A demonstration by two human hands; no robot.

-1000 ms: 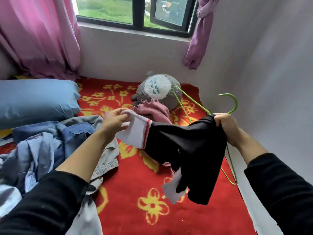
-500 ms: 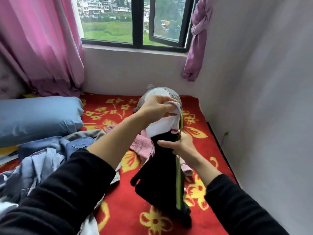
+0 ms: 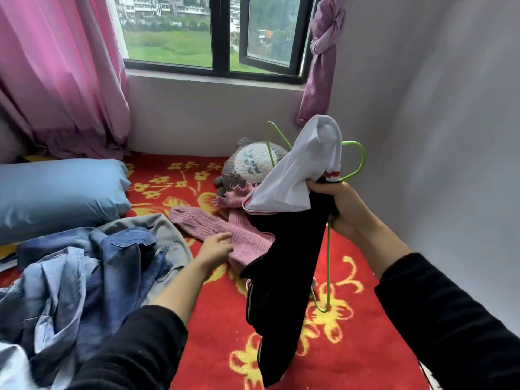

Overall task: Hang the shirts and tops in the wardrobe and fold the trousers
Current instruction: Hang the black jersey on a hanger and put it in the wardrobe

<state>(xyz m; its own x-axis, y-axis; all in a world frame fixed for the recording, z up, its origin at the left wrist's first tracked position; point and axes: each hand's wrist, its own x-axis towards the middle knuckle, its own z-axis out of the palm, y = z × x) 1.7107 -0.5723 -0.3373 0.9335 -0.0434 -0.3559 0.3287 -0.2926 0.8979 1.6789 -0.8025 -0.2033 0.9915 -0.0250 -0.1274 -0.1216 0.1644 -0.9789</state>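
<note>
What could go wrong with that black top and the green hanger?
The black and white top hangs bunched in the right hand together with the green hanger, so it might slip off. The left hand is by the pink sweater; lifting that one-handed could tangle both.

Most of the green hanger (image 3: 328,263) hidden inside the black and white top (image 3: 287,263), stuffed toy (image 3: 250,167) partly covered by it, left hand (image 3: 215,249) slightly blurred, pillow (image 3: 56,198) and denim pile (image 3: 84,277) cut off at the left edge.
</note>
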